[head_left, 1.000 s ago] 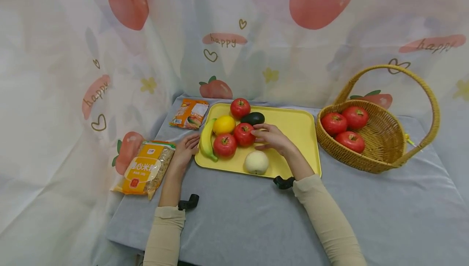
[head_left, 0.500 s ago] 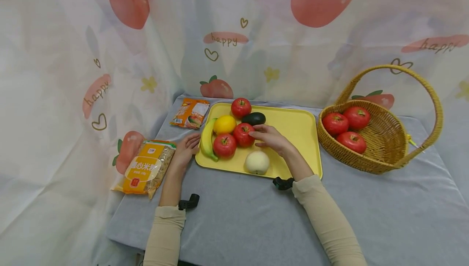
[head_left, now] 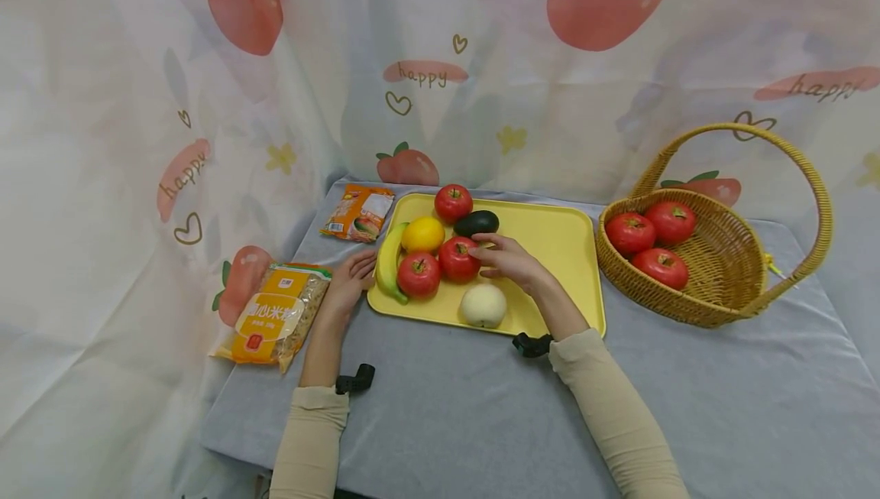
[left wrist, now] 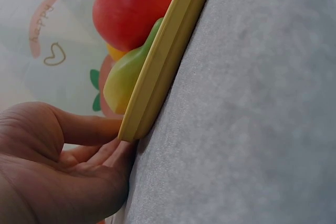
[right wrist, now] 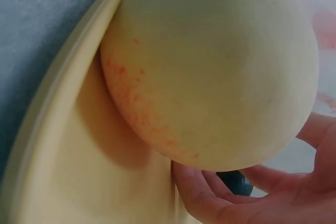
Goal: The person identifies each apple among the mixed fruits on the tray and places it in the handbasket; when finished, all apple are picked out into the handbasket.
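On the yellow tray (head_left: 550, 254), a red apple (head_left: 458, 259) lies at the fingertips of my right hand (head_left: 512, 260), which reach its right side. A second red apple (head_left: 418, 275) is just left of it, close to the banana (head_left: 389, 264). My left hand (head_left: 349, 283) rests against the tray's left edge; in the left wrist view its thumb touches the tray's rim (left wrist: 152, 82). A pale peach (head_left: 483, 306) sits nearer me, and in the right wrist view this peach (right wrist: 210, 72) hides the apple. A lemon (head_left: 422, 234), dark avocado (head_left: 477, 223) and third apple (head_left: 453, 203) lie behind.
Right of the tray stands a wicker basket (head_left: 729, 273) with a tall handle, holding three red apples (head_left: 660, 267). A yellow-orange bag of grain (head_left: 278, 319) lies near my left forearm. Behind it is an orange packet (head_left: 358, 213). A printed curtain (head_left: 584, 117) closes off the back.
The apple by my right fingertips has shifted slightly toward me, and the apple beside it has slid a little left. Both hands stay almost in place.
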A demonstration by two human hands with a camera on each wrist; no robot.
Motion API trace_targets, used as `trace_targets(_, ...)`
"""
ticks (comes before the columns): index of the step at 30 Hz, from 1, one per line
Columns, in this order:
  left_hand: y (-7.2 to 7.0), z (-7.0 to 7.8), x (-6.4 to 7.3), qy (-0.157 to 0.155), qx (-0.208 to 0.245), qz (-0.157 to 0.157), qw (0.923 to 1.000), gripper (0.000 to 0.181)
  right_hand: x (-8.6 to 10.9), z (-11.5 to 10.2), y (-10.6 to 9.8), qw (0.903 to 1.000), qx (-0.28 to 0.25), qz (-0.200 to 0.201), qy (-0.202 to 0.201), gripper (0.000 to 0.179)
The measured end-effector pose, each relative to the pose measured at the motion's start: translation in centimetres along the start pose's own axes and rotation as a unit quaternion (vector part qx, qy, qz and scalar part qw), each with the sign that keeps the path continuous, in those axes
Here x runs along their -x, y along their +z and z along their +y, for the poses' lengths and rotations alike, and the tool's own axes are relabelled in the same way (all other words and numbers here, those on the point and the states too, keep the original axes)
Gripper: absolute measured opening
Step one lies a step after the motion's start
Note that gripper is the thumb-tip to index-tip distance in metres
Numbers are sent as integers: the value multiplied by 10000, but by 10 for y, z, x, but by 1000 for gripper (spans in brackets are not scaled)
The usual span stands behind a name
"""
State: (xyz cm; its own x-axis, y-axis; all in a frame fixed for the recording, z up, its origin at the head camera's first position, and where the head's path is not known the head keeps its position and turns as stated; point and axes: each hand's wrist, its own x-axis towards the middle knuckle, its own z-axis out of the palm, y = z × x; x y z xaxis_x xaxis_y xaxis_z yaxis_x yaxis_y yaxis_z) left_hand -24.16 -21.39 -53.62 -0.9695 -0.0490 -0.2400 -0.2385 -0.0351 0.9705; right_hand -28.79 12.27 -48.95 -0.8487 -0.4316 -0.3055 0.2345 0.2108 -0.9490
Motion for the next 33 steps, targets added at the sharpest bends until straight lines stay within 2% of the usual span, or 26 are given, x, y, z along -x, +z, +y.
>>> trace_targets(14, 0, 0, 0, 69, 67, -67, 9999, 60, 1, 1, 0, 9993, 163, 252, 220, 59)
trace_targets(19, 1, 0, 0, 81, 91, -34, 9999, 59, 2, 0, 1, 9993, 4, 274, 263, 59)
trace_targets(23, 1, 1, 0, 74, 116, -30, 9999, 60, 3, 0, 2, 9996, -148, 193, 145, 60)
trace_targets(33, 0, 0, 0, -4, 75, -1, 10000, 59, 0, 1, 2, 9990, -319, 276, 123, 49)
